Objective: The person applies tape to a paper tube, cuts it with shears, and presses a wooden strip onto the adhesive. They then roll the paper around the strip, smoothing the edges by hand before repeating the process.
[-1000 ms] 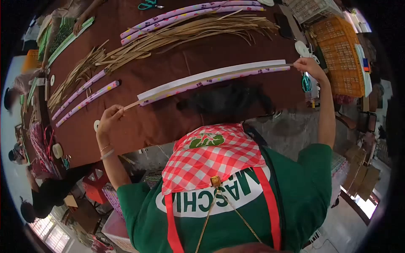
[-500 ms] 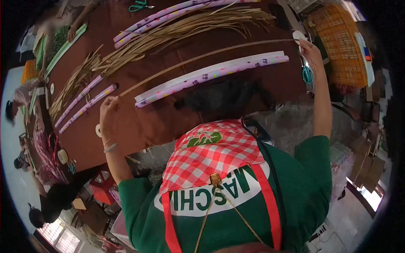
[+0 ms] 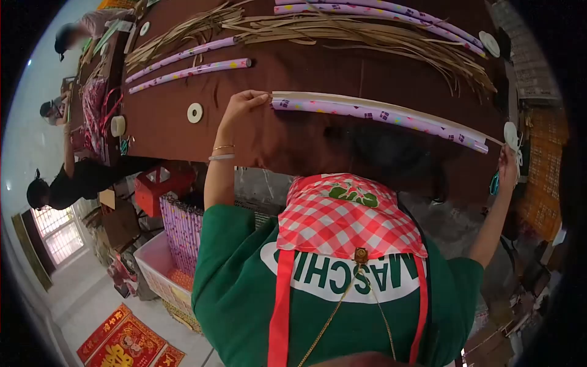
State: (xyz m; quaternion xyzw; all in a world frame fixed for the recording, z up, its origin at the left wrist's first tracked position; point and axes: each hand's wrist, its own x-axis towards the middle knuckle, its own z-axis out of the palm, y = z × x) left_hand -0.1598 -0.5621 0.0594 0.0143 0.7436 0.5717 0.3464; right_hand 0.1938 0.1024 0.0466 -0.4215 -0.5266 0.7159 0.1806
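Observation:
A long, thin tan strip of dried leaf (image 3: 422, 114) stretches between my two hands. It runs along the pale edge of a partly rolled sheet (image 3: 367, 112) with a pink-purple pattern. My left hand (image 3: 243, 104) pinches the strip's left end, right at the end of the roll. At the far right, my right hand (image 3: 507, 162) is closed on the other end, beside a white disc-shaped spool (image 3: 511, 134). Close to me, a dark, soft-looking bundle (image 3: 373, 144) lies on the brown tabletop (image 3: 165, 131).
A heap of dried strips (image 3: 367, 38) spreads across the back, with patterned rolls (image 3: 379, 12) behind it. Two shorter rolls (image 3: 189, 74) and a white tape ring (image 3: 190, 111) lie left. Below stand a crate (image 3: 160, 272) of rolls and a red stool (image 3: 150, 191). People work at left.
The strip, earlier stretched above the sheet, has come down along its pale edge. My left hand has moved to the roll's left end; my view has turned to the left.

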